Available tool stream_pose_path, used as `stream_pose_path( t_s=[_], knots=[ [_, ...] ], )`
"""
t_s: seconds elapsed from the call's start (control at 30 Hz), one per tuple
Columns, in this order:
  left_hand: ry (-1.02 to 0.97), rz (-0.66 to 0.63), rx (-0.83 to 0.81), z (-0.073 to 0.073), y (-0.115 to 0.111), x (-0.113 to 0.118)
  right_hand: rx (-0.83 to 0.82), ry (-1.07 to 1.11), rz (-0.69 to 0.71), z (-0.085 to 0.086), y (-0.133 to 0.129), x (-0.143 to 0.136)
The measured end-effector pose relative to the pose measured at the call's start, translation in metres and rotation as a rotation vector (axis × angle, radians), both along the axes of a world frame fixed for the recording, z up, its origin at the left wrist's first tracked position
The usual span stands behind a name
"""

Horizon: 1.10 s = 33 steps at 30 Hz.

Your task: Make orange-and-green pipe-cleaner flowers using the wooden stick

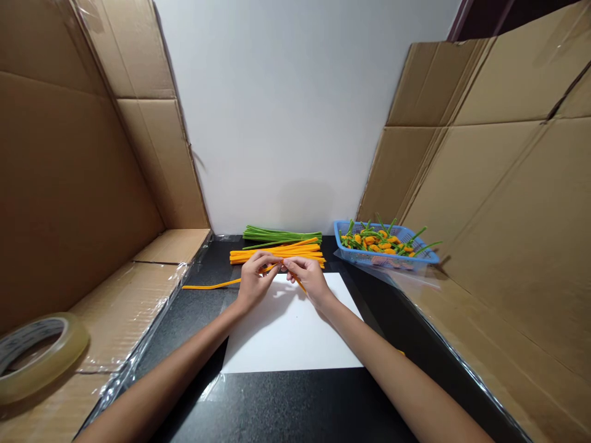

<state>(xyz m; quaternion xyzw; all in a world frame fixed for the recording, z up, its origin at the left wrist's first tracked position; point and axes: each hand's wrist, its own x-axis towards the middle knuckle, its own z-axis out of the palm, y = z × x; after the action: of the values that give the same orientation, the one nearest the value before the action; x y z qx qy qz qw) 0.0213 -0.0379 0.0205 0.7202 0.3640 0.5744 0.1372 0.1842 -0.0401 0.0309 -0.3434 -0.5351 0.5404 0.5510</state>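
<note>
Above the white sheet of paper [295, 344], my left hand [256, 277] and my right hand [307, 277] meet at the fingertips. Both are closed on an orange pipe cleaner [212, 287]. One long end of it runs out to the left past my left hand, and a short end shows below my right fingers. The part pinched between the fingertips is mostly hidden. Just behind my hands lies a bundle of orange pipe cleaners [277, 252]. Behind that is a bundle of green pipe cleaners [281, 234].
A blue basket [341, 246] at the back right holds several orange and green pipe cleaner pieces. A clear plastic bag [401, 277] lies under it. Cardboard panels [152, 154] flank the black table [286, 406]. A tape roll [55, 363] sits at the left.
</note>
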Motion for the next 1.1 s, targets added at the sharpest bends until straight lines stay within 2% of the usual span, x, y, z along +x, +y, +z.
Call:
stream_pose_path(
  t_s=[0.4, 0.6, 0.83, 0.93, 1.1],
  knots=[
    [-0.058, -0.054, -0.071, 0.002, 0.001, 0.0, -0.043, 0.046, -0.001, 0.0, 0.001, 0.002],
    [0.105, -0.085, 0.084, 0.007, 0.001, -0.005, -0.126, 0.014, 0.107, 0.004, 0.0, 0.006],
    [0.256, -0.06, 0.331, 0.001, 0.003, -0.009, -0.353, 0.009, 0.265, 0.007, 0.003, 0.012],
    [0.261, -0.052, 0.28, -0.002, 0.003, -0.009, -0.333, 0.013, 0.222, 0.004, 0.004, 0.012],
    [0.144, -0.049, 0.06, -0.004, 0.004, -0.007, -0.254, 0.03, 0.196, 0.0, 0.004, 0.01]
  ],
)
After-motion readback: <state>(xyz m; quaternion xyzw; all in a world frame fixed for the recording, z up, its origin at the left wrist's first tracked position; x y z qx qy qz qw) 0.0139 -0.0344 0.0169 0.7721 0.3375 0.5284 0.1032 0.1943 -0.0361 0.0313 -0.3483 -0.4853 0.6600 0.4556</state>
